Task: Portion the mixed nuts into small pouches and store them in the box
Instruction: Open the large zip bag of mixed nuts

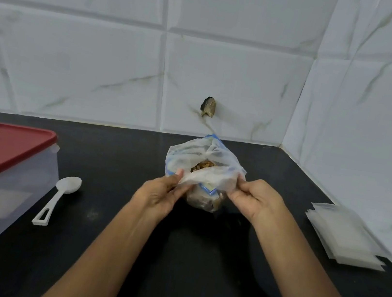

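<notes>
Head: nut bag (210, 154) between hands (158, 195) (257, 200)

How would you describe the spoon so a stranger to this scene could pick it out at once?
Start at the black counter, then find the red-lidded box on its left. Just right of the box lies the spoon: the only utensil there, all white, with a slotted handle.

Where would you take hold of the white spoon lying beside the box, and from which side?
Pinch the spoon by its flat handle, near the looped end that points toward the person, coming from above and from its right. The box stands close on its left, and the bowl lies at the far end.
</notes>
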The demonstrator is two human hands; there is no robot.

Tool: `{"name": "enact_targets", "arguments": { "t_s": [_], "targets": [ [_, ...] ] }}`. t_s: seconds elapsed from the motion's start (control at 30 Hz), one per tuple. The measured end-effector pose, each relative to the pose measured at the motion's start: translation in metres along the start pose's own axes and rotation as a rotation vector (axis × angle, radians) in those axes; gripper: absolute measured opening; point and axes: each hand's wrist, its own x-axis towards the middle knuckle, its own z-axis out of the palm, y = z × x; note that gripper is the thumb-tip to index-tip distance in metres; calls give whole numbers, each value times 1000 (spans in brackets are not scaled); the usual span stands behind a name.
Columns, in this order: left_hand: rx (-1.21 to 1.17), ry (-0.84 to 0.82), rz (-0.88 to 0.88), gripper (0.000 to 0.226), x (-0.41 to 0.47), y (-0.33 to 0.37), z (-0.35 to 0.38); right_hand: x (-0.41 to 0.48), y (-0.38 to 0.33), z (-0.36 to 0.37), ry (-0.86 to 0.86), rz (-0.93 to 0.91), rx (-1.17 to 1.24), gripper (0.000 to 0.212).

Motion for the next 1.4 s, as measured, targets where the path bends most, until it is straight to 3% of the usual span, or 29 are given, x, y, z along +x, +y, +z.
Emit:
{"name": "enact_targets", "arguments": {
  "t_s": [0.13,0.33,0.4,0.5,0.57,0.63,0.7,0.8,0.97,1.07,1.13,1.2,1.27,1.4],
  "targets": [
    [-186,-49,16,31,2,-10,-1,-3,0,-5,50,49,-160,39],
    [-33,-20,-56,31,2,-19,0,8,4,-13,180,-32,-533,36],
    [8,-82,-82,44,6,-16,-1,10,4,-9,176,-142,-696,33],
    [93,-65,-115,49,13,-16,-5,12,5,-8,223,-511,-1095,36],
    [123,-40,-110,44,10,-16,-1,8,4,-7,89,-720,-1310,48],
    [140,-76,-117,35,4,-15,1,9,5,-7,-42,-744,-1512,52],
    [176,-163,-154,37,-2,-14,3,11,5,-10,-67,-745,-1616,49],
    [301,-138,-52,34,-6,-14,3,13,0,-12,6,-766,-1610,35],
    [932,187,531,44,0,-22,0,18,-4,-17,86,-677,-1458,21],
    [1177,108,732,60,6,-21,-3,19,-5,-16,83,-505,-1295,28],
    [1258,27,772,47,8,-20,-4,19,-5,-15,60,-390,-1148,31],
    [1246,4,764,27,10,-17,-6,18,-5,-15,26,-272,-952,32],
    [1148,-6,672,23,9,-13,-6,19,-4,-15,32,-257,-935,30],
    [608,-21,192,25,5,-9,0,13,-4,-10,67,-464,-1387,27]
  ]
}}
